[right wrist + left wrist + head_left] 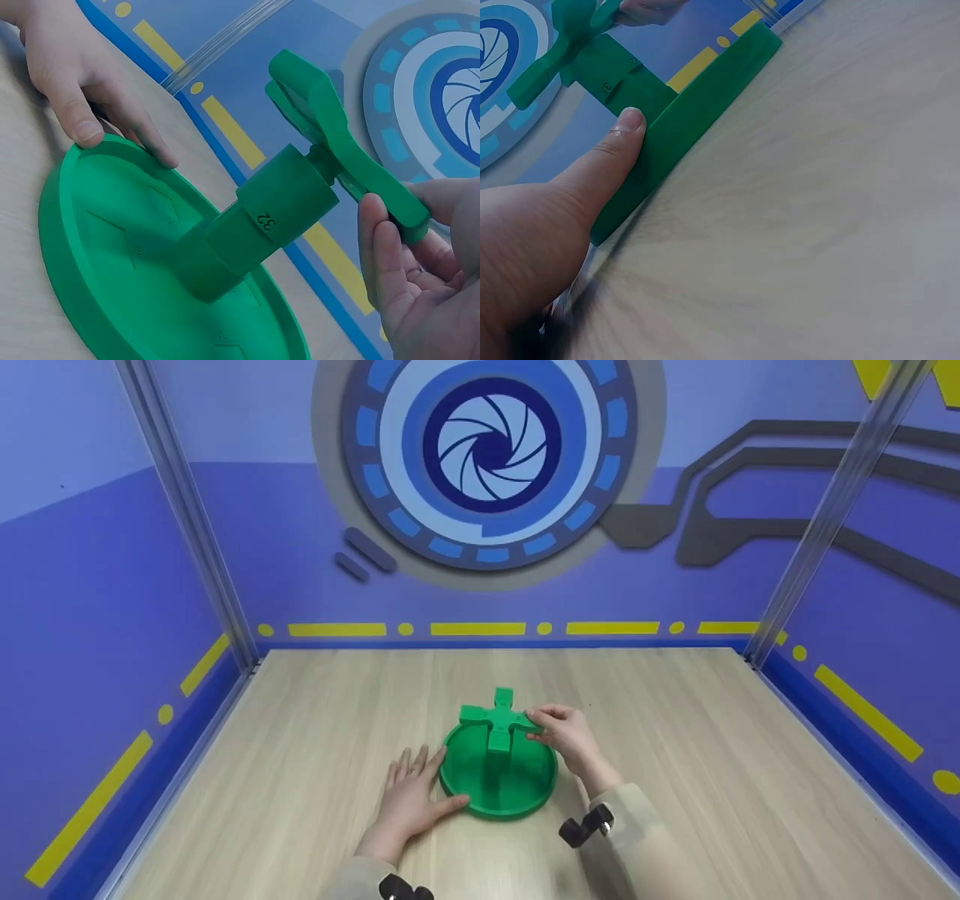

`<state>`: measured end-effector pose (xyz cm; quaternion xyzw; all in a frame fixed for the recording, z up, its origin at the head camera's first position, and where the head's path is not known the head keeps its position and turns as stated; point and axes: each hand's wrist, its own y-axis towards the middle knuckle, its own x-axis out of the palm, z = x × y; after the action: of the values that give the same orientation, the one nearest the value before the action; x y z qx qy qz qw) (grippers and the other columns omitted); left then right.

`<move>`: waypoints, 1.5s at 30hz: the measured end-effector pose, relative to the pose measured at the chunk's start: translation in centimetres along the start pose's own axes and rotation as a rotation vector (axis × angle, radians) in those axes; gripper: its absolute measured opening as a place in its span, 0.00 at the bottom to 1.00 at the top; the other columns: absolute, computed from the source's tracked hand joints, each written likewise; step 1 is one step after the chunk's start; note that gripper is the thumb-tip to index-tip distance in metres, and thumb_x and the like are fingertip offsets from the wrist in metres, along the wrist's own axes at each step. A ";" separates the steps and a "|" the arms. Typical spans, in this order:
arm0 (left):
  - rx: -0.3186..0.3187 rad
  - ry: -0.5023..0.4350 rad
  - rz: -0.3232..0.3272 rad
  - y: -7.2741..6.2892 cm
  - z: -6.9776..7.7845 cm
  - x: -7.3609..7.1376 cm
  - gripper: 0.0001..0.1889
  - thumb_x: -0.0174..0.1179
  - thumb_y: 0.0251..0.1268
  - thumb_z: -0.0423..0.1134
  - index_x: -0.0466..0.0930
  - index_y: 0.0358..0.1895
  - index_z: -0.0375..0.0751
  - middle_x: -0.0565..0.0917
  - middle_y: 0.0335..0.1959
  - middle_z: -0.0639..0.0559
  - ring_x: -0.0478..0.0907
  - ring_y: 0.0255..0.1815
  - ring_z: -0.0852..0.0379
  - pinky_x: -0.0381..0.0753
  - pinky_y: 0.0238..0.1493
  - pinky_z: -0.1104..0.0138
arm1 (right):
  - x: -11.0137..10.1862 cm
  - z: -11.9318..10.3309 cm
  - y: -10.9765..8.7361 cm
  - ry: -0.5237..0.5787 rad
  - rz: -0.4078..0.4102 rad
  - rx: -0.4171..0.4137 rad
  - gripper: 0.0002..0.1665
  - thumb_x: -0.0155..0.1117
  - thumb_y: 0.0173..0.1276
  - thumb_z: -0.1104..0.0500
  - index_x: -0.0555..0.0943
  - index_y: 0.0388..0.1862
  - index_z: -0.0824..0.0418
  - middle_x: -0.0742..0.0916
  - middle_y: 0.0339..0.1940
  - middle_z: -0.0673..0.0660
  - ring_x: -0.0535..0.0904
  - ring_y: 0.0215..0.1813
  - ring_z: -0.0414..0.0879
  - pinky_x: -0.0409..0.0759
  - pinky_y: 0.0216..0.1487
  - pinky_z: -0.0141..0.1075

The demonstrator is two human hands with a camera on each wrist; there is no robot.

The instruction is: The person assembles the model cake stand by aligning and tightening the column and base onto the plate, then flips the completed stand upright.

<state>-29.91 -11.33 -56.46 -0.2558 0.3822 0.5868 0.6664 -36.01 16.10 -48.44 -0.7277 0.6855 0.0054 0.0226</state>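
Observation:
A round green dish (501,813) with a raised rim lies on the table. From its middle rises a thick green post (259,214), marked "32" in the right wrist view. On top of the post sits a four-armed green cross piece (501,718), joined by a narrow neck. My right hand (566,733) pinches the cross piece's right arm between thumb and fingers. At the dish's left side, my left hand (411,801) touches the rim with its spread thumb and forefinger. Its other fingers reach forward over the wood.
The light wooden table (337,712) is enclosed by a blue back wall (285,547) and side walls with yellow markings. Clear corner posts (814,525) stand at the back. Black straps with cameras (586,826) sit on both sleeves.

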 end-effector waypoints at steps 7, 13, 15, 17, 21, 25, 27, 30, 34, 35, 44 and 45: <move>0.010 0.013 0.004 0.1 -0.1 0.1 0.55 0.63 0.56 0.75 0.59 0.82 0.47 0.57 0.82 0.33 0.45 0.84 0.27 0.41 0.83 0.36 | -0.2 0.1 -0.5 -0.018 -0.036 -0.001 0.15 0.62 0.77 0.60 0.85 0.53 0.70 0.88 0.48 0.55 0.86 0.41 0.41 0.89 0.49 0.35; 0.013 0.019 0.003 0.0 -0.1 0.1 0.55 0.63 0.56 0.75 0.59 0.82 0.46 0.57 0.82 0.33 0.45 0.84 0.27 0.42 0.83 0.36 | -0.1 0.2 -1.2 -0.003 -0.053 0.003 0.16 0.62 0.77 0.59 0.84 0.54 0.71 0.87 0.45 0.53 0.86 0.39 0.39 0.89 0.47 0.32; 0.012 0.015 0.001 0.0 -0.1 0.1 0.55 0.63 0.56 0.75 0.59 0.82 0.46 0.57 0.82 0.33 0.45 0.84 0.27 0.42 0.83 0.36 | 0.0 0.2 -1.5 0.010 -0.056 0.002 0.17 0.62 0.77 0.59 0.84 0.54 0.71 0.87 0.42 0.53 0.86 0.37 0.39 0.89 0.46 0.32; 0.011 0.015 0.001 0.0 -0.1 0.1 0.55 0.63 0.56 0.75 0.59 0.82 0.46 0.57 0.82 0.33 0.45 0.84 0.27 0.41 0.83 0.36 | 0.1 0.2 -1.8 0.019 -0.062 0.001 0.17 0.63 0.77 0.59 0.83 0.54 0.71 0.87 0.41 0.52 0.86 0.36 0.39 0.89 0.46 0.32; 0.014 0.016 0.008 0.0 -0.1 0.1 0.55 0.64 0.56 0.74 0.59 0.81 0.46 0.57 0.82 0.33 0.45 0.84 0.27 0.42 0.83 0.35 | 0.3 0.2 -2.4 0.042 -0.078 0.008 0.17 0.63 0.77 0.58 0.82 0.54 0.71 0.86 0.40 0.52 0.86 0.36 0.40 0.89 0.47 0.34; 0.014 0.004 0.013 0.0 -0.1 0.1 0.55 0.64 0.56 0.74 0.60 0.81 0.46 0.58 0.82 0.32 0.45 0.84 0.26 0.41 0.83 0.35 | 0.7 0.2 -2.8 0.072 -0.086 0.016 0.15 0.63 0.77 0.59 0.82 0.52 0.70 0.85 0.38 0.52 0.86 0.34 0.41 0.90 0.47 0.36; 0.015 0.001 0.013 0.0 -0.1 0.1 0.55 0.64 0.56 0.74 0.60 0.81 0.45 0.58 0.82 0.32 0.45 0.84 0.26 0.41 0.83 0.35 | 0.9 0.3 -3.0 0.094 -0.088 0.009 0.14 0.63 0.76 0.60 0.82 0.51 0.71 0.84 0.37 0.52 0.85 0.32 0.40 0.90 0.46 0.36; 0.012 0.006 0.012 -0.1 -0.1 0.1 0.55 0.64 0.56 0.75 0.60 0.81 0.46 0.58 0.82 0.32 0.45 0.84 0.26 0.42 0.83 0.35 | 1.2 0.4 -3.2 0.120 -0.100 -0.004 0.13 0.62 0.76 0.61 0.80 0.50 0.71 0.83 0.37 0.52 0.84 0.32 0.40 0.90 0.45 0.36; 0.008 0.011 0.008 -0.1 0.0 0.0 0.55 0.63 0.55 0.76 0.60 0.81 0.46 0.58 0.82 0.33 0.45 0.84 0.27 0.42 0.83 0.35 | 1.5 0.4 -3.4 0.125 -0.123 -0.007 0.12 0.62 0.77 0.61 0.79 0.50 0.70 0.81 0.38 0.52 0.85 0.33 0.39 0.90 0.48 0.37; 0.007 0.009 0.007 -0.2 0.0 0.0 0.55 0.63 0.55 0.76 0.60 0.81 0.46 0.58 0.82 0.33 0.45 0.84 0.27 0.42 0.83 0.35 | 1.5 0.4 -3.5 0.124 -0.130 -0.008 0.12 0.62 0.77 0.61 0.79 0.50 0.69 0.81 0.38 0.52 0.85 0.34 0.39 0.90 0.49 0.38; 0.014 0.000 0.007 -0.1 0.0 0.0 0.55 0.63 0.56 0.75 0.60 0.81 0.46 0.58 0.82 0.32 0.45 0.84 0.26 0.42 0.83 0.35 | 0.4 0.4 -3.0 0.031 -0.101 0.032 0.22 0.63 0.78 0.54 0.77 0.57 0.71 0.85 0.42 0.55 0.88 0.38 0.42 0.90 0.51 0.37; 0.016 0.000 0.009 -0.1 0.0 0.0 0.55 0.64 0.56 0.75 0.60 0.81 0.46 0.58 0.82 0.32 0.45 0.84 0.26 0.42 0.83 0.35 | 0.1 0.4 -2.8 0.011 -0.078 0.038 0.24 0.62 0.78 0.53 0.76 0.58 0.71 0.86 0.42 0.56 0.88 0.39 0.42 0.90 0.50 0.36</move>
<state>-29.85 -11.38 -56.46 -0.2490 0.3881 0.5866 0.6658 -33.17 16.15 -48.74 -0.7533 0.6567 -0.0126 0.0329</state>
